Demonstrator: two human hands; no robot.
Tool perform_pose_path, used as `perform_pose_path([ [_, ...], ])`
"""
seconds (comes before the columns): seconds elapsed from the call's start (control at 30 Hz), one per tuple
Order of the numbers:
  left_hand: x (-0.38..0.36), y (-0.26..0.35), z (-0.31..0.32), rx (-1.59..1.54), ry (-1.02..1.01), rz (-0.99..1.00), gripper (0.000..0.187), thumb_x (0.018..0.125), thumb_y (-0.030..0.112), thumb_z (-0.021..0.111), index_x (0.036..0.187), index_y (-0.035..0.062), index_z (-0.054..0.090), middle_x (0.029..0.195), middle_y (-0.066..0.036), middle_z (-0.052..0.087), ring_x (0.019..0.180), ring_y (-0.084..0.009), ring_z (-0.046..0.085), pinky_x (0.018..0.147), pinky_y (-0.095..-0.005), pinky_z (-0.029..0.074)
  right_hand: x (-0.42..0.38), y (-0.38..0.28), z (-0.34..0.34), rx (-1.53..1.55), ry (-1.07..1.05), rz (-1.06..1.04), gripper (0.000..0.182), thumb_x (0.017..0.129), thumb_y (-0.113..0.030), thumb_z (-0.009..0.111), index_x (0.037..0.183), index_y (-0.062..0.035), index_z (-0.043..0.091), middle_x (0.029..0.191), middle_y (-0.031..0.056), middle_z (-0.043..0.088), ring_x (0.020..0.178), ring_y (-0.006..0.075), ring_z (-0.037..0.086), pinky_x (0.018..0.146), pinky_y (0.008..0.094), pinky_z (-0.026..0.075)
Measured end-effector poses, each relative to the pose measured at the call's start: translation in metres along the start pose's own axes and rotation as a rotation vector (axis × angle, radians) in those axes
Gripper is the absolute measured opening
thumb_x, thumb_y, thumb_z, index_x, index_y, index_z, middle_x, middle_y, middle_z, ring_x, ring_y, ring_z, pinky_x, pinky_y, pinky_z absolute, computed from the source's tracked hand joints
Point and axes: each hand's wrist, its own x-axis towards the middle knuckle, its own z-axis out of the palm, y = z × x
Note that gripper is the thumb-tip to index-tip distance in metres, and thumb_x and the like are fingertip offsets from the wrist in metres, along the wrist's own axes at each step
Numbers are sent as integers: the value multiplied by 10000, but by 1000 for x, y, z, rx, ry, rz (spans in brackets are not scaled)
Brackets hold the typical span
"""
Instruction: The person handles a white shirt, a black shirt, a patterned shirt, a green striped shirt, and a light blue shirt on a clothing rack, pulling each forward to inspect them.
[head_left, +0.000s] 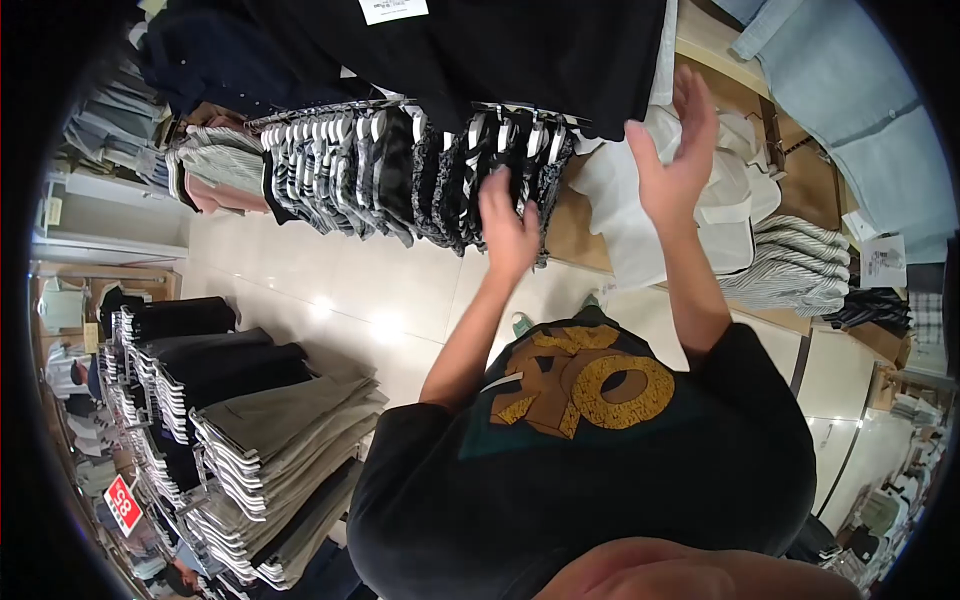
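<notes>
My left hand [510, 232] is at the front of a rail of black-and-white patterned garments [430, 190] on white hangers. Its thumb stands apart from the fingers, and the fingertips overlap the garments at the right part of the row. My right hand [678, 160] is raised, thumb and fingers spread, with nothing in it. Just left of it is the lower corner of a large black garment [520, 55] hanging above the rail. Below and beside this hand, white garments [725, 200] lie on a wooden shelf.
Racks of grey and black trousers [270, 410] stand at the lower left, near a red price sign [122, 503]. Striped folded clothes [795, 265] are stacked at the right, below light blue garments [860, 120]. Glossy floor tiles [330, 270] show between the displays.
</notes>
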Motion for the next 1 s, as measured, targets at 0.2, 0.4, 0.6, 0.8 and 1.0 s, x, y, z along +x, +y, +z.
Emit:
perform_pose_path([
  [0.2, 132, -118, 3, 92, 95, -226, 667, 936, 233, 748, 1444, -68, 437, 1374, -305, 546, 1295, -484, 530, 1096, -512, 451, 28, 2, 30, -9, -44, 197, 588, 897, -174, 835, 1384, 51, 594, 1271, 172, 718, 1208, 235, 672, 1068, 348, 497],
  [0.4, 218, -137, 46, 233, -117, -249, 363, 1000, 273, 593, 1056, -69, 704, 1004, -318, 723, 1027, -513, 678, 896, -571, 536, 32, 10, 52, -108, -20, 174, 267, 1013, -233, 694, 1139, -2, 738, 801, 103, 723, 660, 127, 589, 653, 304, 490],
  [0.6, 308, -243, 173, -76, -592, 8, 707, 994, 330, 591, 1567, -28, 384, 1490, -305, 547, 1372, -437, 547, 1160, -458, 430, 54, 37, 64, -202, -14, 29, 249, 1014, -213, 688, 1136, 2, 720, 799, 139, 710, 680, 216, 666, 676, 320, 515],
  [0.8, 271, -235, 170, 627, -947, -240, 940, 967, 508, 555, 1654, 1, 160, 1524, -223, 566, 1422, -379, 539, 1233, -644, 244, 67, 58, 64, -239, 52, -39, 234, 1019, -203, 676, 1105, 14, 695, 708, 169, 663, 598, 297, 646, 598, 376, 501],
  [1.0, 197, -133, 62, 229, -482, 1, 305, 974, 244, 552, 1101, 92, 784, 1085, -228, 750, 1022, -433, 715, 947, -505, 551, 33, 26, 83, -333, 31, 127, 236, 994, -240, 718, 987, -6, 692, 618, 176, 586, 541, 336, 588, 534, 403, 455],
])
